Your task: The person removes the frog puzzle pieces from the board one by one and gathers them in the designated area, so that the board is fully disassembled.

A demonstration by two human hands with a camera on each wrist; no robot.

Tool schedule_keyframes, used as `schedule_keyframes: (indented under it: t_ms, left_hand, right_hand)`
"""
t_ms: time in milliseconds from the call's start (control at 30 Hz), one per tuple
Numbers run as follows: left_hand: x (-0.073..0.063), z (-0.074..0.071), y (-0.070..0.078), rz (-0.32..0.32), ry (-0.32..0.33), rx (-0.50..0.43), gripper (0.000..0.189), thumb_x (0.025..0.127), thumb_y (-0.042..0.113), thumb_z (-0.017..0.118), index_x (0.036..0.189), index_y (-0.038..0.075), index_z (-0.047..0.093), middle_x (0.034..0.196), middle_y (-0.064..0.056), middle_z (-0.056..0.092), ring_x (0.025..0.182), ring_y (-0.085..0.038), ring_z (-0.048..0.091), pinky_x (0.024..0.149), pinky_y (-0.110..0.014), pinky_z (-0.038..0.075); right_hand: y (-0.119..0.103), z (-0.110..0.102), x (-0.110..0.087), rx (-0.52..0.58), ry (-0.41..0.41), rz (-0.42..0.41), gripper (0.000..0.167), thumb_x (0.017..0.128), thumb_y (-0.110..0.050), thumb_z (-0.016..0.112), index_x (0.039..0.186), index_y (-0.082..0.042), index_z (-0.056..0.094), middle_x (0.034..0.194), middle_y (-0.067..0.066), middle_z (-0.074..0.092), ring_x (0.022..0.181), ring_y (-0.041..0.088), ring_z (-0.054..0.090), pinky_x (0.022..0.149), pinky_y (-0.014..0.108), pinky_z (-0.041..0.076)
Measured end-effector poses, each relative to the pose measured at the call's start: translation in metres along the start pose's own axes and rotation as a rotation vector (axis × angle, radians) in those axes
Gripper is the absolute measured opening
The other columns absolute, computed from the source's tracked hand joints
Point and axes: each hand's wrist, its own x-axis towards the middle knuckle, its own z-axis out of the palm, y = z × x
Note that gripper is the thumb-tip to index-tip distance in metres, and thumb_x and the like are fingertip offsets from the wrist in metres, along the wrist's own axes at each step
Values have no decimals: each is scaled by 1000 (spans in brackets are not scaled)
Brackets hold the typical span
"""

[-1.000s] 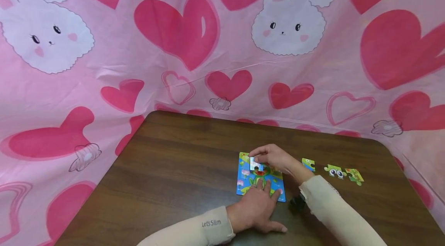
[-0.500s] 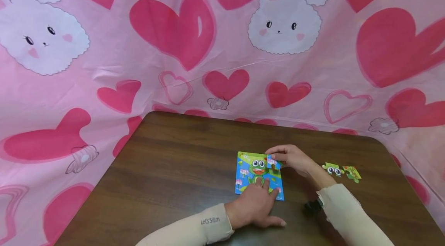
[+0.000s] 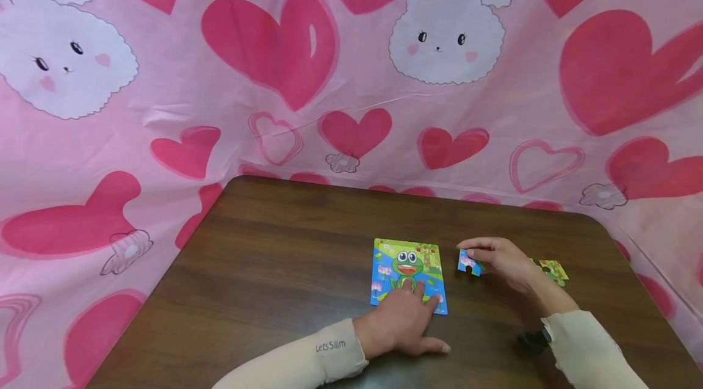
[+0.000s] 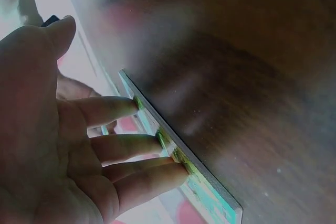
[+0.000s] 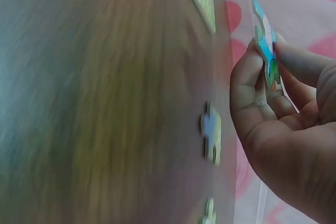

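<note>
My left hand (image 3: pixel 400 320) lies flat with spread fingers on a square frog picture board (image 3: pixel 382 254), near its lower edge. In the left wrist view the fingertips (image 4: pixel 149 144) touch the printed face. To the right of the board, my right hand (image 3: pixel 502 259) pinches a blue jigsaw piece with a pink flower (image 3: pixel 467 261) between thumb and fingers. That piece (image 5: pixel 269 51) is held up off the table in the right wrist view. Behind the hand, a green and red jigsaw piece (image 3: pixel 557 270) lies partly hidden. Whether another piece lies under the fingers I cannot tell.
The brown wooden table (image 3: pixel 274 267) is backed by a pink sheet (image 3: pixel 236 90) with hearts and rabbits. Two blurred jigsaw pieces lie on the table in the right wrist view, one near the middle (image 5: pixel 212 134) and one at the bottom edge (image 5: pixel 209 213).
My right hand has moved right, off the board, carrying the jigsaw piece with it. The frog picture is now less covered. My left hand stays in place.
</note>
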Motion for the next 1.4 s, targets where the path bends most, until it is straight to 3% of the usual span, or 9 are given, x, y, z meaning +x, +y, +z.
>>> schedule_keyframes:
  t_ms: [300, 500, 700, 867, 1000, 1133, 1400]
  left_hand:
    - [0, -1, -2, 7, -2, -17, 82, 88, 83, 43, 154, 33, 43, 157, -7, 46, 141, -31, 48, 100, -33, 52]
    - [-1, 1, -2, 8, 12, -8, 82, 89, 82, 44, 153, 33, 44, 156, -8, 47, 141, -30, 49, 99, -31, 53]
    - [-1, 2, -2, 4, 11, -7, 82, 88, 83, 44, 153, 33, 44, 156, -7, 47, 140, -29, 49, 98, -31, 53]
    - [-1, 0, -2, 8, 11, -14, 82, 88, 83, 44, 153, 33, 45, 156, -7, 47, 141, -30, 49, 100, -32, 52]
    - [-1, 0, -2, 9, 8, -25, 82, 88, 82, 45, 153, 33, 45, 156, -7, 47, 141, -30, 49, 102, -34, 52]
    - [-1, 0, -2, 11, 11, -25, 82, 88, 82, 45, 153, 33, 45, 156, -7, 47, 140, -30, 49, 101, -34, 52]
    - [-1, 0, -2, 10, 4, -21, 81, 88, 82, 44, 153, 33, 44, 156, -6, 46, 141, -30, 49, 100, -33, 53]
  right_hand:
    - [21, -15, -20, -27, 16, 39, 45, 104, -29, 58, 137, 0, 60, 147, 21, 53, 110, 5, 60, 91, 25, 53]
    - [30, -18, -27, -20, 15, 46, 45, 103, -28, 59, 136, 2, 59, 139, 16, 59, 105, 4, 60, 87, 22, 52]
    - [35, -16, -31, -44, 25, 82, 44, 103, -28, 60, 135, 1, 60, 136, 14, 62, 105, 7, 61, 86, 27, 53]
    - [37, -13, -33, -107, 51, 92, 39, 101, -27, 63, 130, 0, 65, 136, 17, 63, 101, 4, 59, 82, 29, 52]
    - [35, -9, -35, -199, 76, 51, 34, 100, -26, 65, 124, -1, 69, 131, 19, 66, 100, 3, 60, 79, 28, 52]
    - [32, -6, -36, -305, 102, -3, 28, 99, -25, 66, 118, -5, 73, 125, 17, 69, 101, 7, 61, 79, 26, 51]
    - [29, -8, -39, -419, 153, -6, 25, 100, -27, 65, 117, -11, 74, 123, 15, 71, 97, 15, 59, 71, 28, 48]
